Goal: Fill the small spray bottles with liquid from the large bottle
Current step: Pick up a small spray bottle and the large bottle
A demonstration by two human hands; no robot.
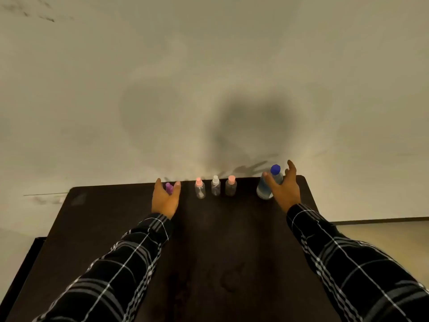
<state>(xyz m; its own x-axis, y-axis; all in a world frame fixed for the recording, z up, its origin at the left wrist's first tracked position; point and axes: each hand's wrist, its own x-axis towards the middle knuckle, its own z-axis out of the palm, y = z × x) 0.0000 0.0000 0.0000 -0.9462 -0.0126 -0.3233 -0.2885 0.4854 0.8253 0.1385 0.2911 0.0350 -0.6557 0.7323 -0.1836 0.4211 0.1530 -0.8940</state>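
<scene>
Far table (209, 240) edge: 4 small bottles (215, 188) in a row, large bottle (264, 189) at right end.
Left hand (165, 201): released, thumb and fingers flanking purple bottle (169, 188).
Right hand (284, 191): released, spread at large bottle, contact unclear.

Dark counter (209, 240) carrying small spray bottles (216, 188) standing in row along far edge, large bottle (263, 190) standing at right.

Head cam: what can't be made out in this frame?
All head view.
Purple-capped bottle: body hidden behind the left hand.
Large bottle: partly covered by the right hand; contact unclear.
Left pink-capped bottle, white-capped bottle, right pink-capped bottle: fill levels, too small and blurred.
Table: near edge cut off by the frame.
</scene>
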